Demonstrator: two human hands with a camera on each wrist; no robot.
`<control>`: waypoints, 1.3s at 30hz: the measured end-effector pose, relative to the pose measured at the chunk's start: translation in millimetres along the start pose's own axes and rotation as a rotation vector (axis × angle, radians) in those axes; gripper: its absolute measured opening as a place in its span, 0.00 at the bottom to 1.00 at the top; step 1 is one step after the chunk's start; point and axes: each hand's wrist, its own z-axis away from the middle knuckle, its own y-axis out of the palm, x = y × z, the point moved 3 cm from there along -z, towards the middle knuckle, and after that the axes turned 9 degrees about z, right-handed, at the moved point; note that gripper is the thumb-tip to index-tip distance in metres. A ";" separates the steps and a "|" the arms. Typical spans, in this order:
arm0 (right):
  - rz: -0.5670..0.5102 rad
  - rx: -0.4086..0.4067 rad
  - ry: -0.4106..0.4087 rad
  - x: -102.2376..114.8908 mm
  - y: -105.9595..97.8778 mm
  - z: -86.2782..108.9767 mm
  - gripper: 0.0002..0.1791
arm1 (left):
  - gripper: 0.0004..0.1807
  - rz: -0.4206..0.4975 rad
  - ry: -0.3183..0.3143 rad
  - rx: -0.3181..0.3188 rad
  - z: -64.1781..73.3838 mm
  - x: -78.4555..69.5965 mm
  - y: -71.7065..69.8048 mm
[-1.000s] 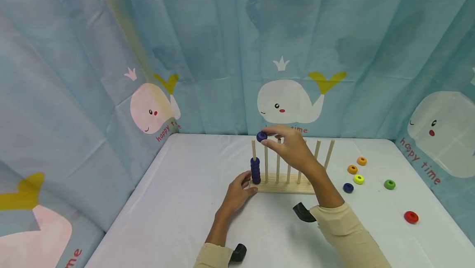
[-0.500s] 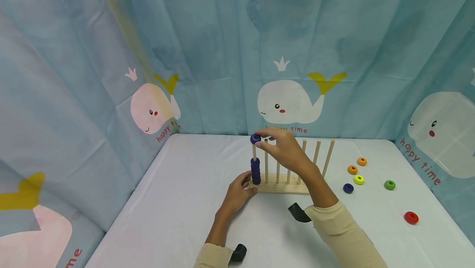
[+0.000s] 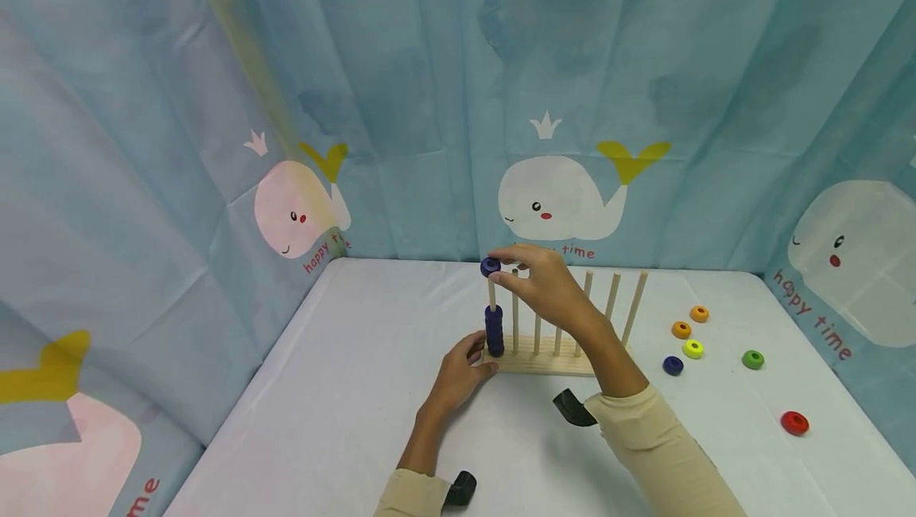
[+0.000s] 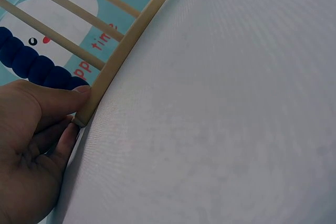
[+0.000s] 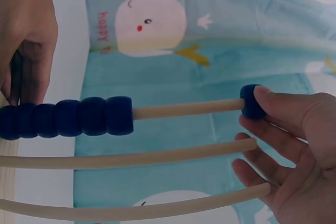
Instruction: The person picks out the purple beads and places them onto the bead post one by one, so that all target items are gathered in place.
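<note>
A wooden peg stand (image 3: pixel 547 364) holds a row of upright pegs. Dark blue beads (image 3: pixel 494 332) are stacked on the lower part of its leftmost peg, several of them in the right wrist view. My right hand (image 3: pixel 547 286) pinches another dark blue bead (image 5: pixel 253 102) between thumb and fingers, right at the tip of that peg. The other fingers reach near the tips of the neighbouring pegs. My left hand (image 3: pixel 458 374) grips the left end of the base, with its thumb (image 4: pixel 58 99) on the upper face beside the stack.
On the white table right of the stand lie two orange beads (image 3: pixel 681 330), a yellow bead (image 3: pixel 692 349), a blue bead (image 3: pixel 673 366), a green bead (image 3: pixel 753 359) and a red bead (image 3: pixel 794 423). A blue whale-print curtain (image 3: pixel 429 183) hangs behind and beside the table.
My right hand has carried the blue bead left, from above the second peg to the tip of the leftmost one. The left hand has stayed on the base.
</note>
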 end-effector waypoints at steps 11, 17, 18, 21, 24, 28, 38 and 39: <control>0.003 0.005 0.000 -0.1 1.0 -0.7 0.19 | 0.35 -0.010 -0.003 -0.006 0.6 -1.4 0.9; 0.004 -0.014 0.002 -0.7 -1.6 2.0 0.18 | 0.36 -0.016 -0.017 -0.008 0.9 -1.3 1.2; 0.007 -0.019 0.004 -0.7 -2.6 2.5 0.18 | 0.36 -0.015 -0.018 -0.008 1.1 -1.3 1.1; 0.008 -0.035 0.009 -1.0 -6.3 4.5 0.18 | 0.36 -0.012 -0.005 -0.008 1.7 -1.8 0.7; 0.003 -0.053 0.008 -1.9 -10.5 7.8 0.18 | 0.36 -0.005 0.002 -0.009 1.9 -2.1 0.4; -0.009 -0.086 0.008 -3.8 -17.0 14.3 0.19 | 0.35 -0.002 0.000 -0.012 1.5 -1.7 0.8; -0.006 -0.174 -0.007 -12.3 -34.6 31.5 0.18 | 0.35 -0.002 0.003 -0.017 1.8 -0.6 1.6; -0.010 -0.180 -0.005 -13.8 -36.5 33.7 0.18 | 0.35 -0.005 0.003 -0.017 1.4 -0.4 1.7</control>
